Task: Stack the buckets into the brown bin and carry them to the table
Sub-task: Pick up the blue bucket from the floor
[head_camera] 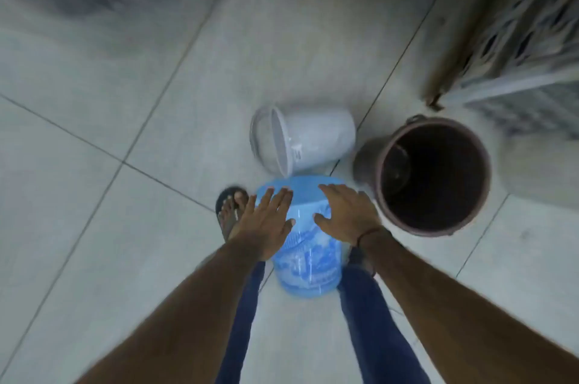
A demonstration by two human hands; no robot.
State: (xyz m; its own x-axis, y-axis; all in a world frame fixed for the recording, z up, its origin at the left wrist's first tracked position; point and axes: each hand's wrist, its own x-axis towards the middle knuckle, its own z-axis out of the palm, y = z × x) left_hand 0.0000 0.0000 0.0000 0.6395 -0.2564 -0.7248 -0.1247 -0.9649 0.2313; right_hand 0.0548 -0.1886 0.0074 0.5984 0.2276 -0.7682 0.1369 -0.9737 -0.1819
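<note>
Here — blue bucket between open hands

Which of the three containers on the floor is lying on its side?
The white bucket lies on its side, its mouth facing left. The brown bin stands upright and open, and the blue bucket sits between the person's legs.

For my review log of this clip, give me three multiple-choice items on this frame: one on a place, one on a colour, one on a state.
1. Where does the brown bin stand?
A. By the right hand
B. By the left hand
C. Behind the person

2. What colour is the bucket under the hands?
A. Red
B. Blue
C. Green

3. How is the white bucket placed?
A. Upright
B. On its side
C. In the bin

Answers: 1 A, it sits right of the right hand. 2 B, blue plastic shows. 3 B, its mouth faces sideways.
</note>
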